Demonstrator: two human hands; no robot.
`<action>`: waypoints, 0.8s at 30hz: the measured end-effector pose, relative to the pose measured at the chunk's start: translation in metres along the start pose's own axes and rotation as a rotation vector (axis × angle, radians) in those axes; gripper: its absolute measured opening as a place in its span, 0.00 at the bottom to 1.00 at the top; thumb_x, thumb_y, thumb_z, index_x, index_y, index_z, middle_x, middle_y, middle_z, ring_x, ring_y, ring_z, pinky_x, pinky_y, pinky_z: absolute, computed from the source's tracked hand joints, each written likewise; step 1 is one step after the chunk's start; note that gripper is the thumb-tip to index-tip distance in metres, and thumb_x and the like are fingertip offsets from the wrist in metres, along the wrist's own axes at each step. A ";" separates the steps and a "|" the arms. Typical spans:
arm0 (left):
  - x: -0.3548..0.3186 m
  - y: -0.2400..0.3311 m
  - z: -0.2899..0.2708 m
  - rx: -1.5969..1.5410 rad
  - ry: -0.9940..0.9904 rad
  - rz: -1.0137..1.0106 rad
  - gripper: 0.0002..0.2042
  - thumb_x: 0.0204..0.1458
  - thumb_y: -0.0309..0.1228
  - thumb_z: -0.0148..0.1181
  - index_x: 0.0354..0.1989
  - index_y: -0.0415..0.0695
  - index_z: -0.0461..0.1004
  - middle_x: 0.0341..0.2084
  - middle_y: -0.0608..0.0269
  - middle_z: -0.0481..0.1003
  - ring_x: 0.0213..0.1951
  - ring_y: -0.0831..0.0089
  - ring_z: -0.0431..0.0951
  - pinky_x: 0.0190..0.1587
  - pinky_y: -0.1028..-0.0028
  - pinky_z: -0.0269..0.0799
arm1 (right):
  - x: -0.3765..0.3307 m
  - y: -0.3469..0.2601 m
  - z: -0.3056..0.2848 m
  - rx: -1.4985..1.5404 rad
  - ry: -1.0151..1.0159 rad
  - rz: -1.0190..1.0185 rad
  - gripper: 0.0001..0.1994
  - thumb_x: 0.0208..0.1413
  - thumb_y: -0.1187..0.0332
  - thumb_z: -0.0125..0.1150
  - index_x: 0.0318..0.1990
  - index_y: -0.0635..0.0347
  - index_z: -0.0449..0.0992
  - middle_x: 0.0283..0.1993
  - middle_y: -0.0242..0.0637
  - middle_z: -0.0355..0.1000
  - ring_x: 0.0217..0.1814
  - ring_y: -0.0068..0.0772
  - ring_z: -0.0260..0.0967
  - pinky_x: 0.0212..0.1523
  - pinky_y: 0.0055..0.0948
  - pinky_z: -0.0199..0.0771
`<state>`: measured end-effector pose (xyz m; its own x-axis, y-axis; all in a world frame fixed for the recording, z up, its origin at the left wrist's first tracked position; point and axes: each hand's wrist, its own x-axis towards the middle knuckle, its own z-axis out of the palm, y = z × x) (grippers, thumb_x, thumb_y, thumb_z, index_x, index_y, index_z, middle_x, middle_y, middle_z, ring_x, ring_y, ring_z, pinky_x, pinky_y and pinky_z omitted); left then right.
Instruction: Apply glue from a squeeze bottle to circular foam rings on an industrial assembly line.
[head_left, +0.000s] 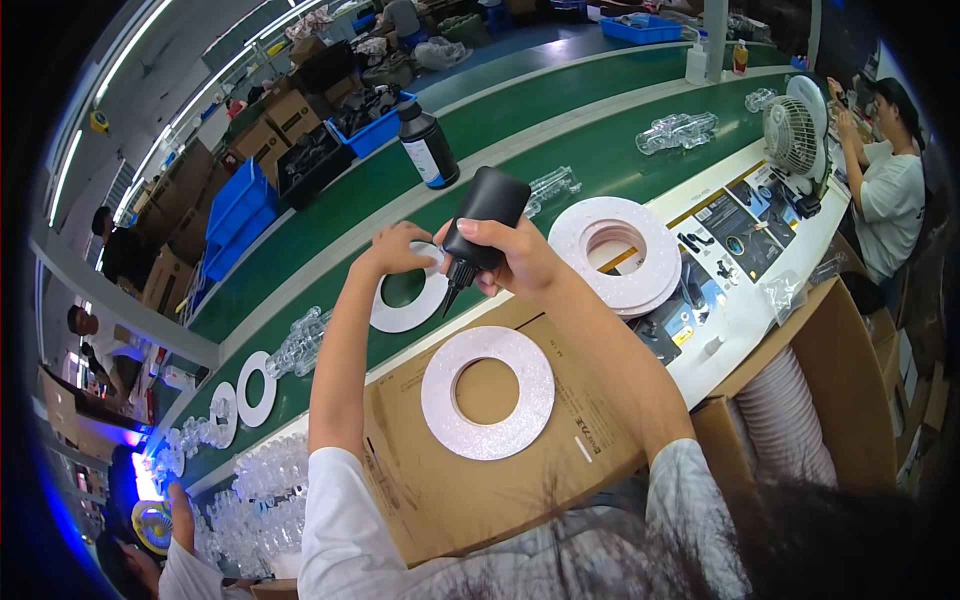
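Note:
My right hand [508, 250] is closed around a black squeeze bottle [492, 205], tilted so that its narrow nozzle points down. My left hand [402, 250] is at the far rim of a flat white ring [392, 318] on the edge of the green belt, its fingers curled onto the rim and partly hidden behind the bottle. Below both hands, another speckled white ring [530, 405] lies flat on a cardboard box [400, 480]. To the right of my right forearm is a stack of the same white rings [655, 250].
Clear plastic parts [678, 132] and more rings [257, 388] lie along the green belt [560, 130]. A larger black bottle [427, 145] stands across it. A fan [795, 130] and an open carton of stacked rings [785, 420] are at right. Co-workers [890, 190] sit at both sides.

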<state>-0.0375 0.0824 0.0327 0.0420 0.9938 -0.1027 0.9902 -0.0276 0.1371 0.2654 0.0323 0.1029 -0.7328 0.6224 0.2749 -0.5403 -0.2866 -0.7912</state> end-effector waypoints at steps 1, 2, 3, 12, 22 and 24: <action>-0.001 0.004 0.001 0.000 0.000 -0.004 0.32 0.35 0.51 0.71 0.53 0.56 0.80 0.61 0.57 0.69 0.66 0.51 0.61 0.67 0.48 0.50 | 0.000 0.000 0.001 0.051 -0.003 0.003 0.17 0.55 0.61 0.64 0.41 0.69 0.74 0.29 0.49 0.78 0.13 0.23 0.66 0.13 0.21 0.68; -0.004 0.014 0.000 0.005 0.055 0.060 0.30 0.36 0.50 0.71 0.52 0.55 0.81 0.60 0.58 0.70 0.65 0.52 0.61 0.68 0.50 0.50 | 0.000 0.001 0.001 0.054 0.000 0.007 0.17 0.55 0.61 0.64 0.41 0.69 0.74 0.29 0.49 0.78 0.13 0.23 0.66 0.13 0.21 0.68; -0.006 0.020 0.000 0.011 0.110 0.124 0.28 0.36 0.49 0.71 0.50 0.55 0.81 0.59 0.59 0.71 0.65 0.53 0.62 0.68 0.52 0.49 | 0.000 0.001 0.001 0.047 0.000 -0.010 0.17 0.55 0.61 0.65 0.41 0.69 0.74 0.29 0.49 0.78 0.13 0.23 0.66 0.13 0.21 0.68; -0.005 0.039 -0.004 0.111 0.128 0.115 0.29 0.39 0.45 0.67 0.53 0.50 0.77 0.57 0.57 0.72 0.63 0.52 0.64 0.66 0.52 0.51 | 0.000 -0.002 0.001 -0.006 -0.018 -0.057 0.20 0.57 0.57 0.62 0.44 0.70 0.78 0.29 0.46 0.78 0.13 0.21 0.64 0.14 0.21 0.68; -0.061 0.065 0.003 0.215 -0.013 -0.161 0.37 0.42 0.55 0.65 0.51 0.35 0.70 0.40 0.41 0.80 0.48 0.43 0.77 0.59 0.48 0.58 | 0.000 -0.002 0.002 -0.016 0.002 -0.014 0.21 0.56 0.55 0.62 0.45 0.68 0.77 0.31 0.45 0.79 0.14 0.21 0.66 0.14 0.20 0.66; -0.067 0.068 0.018 0.125 0.024 -0.185 0.34 0.41 0.51 0.66 0.49 0.35 0.70 0.40 0.41 0.80 0.47 0.43 0.78 0.57 0.48 0.59 | -0.001 -0.002 0.005 -0.053 -0.006 -0.017 0.22 0.56 0.54 0.61 0.45 0.68 0.77 0.32 0.45 0.79 0.17 0.21 0.68 0.15 0.18 0.64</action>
<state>0.0291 0.0117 0.0307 -0.1439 0.9853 -0.0915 0.9896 0.1441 -0.0051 0.2649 0.0284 0.1068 -0.7260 0.6228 0.2917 -0.5302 -0.2368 -0.8141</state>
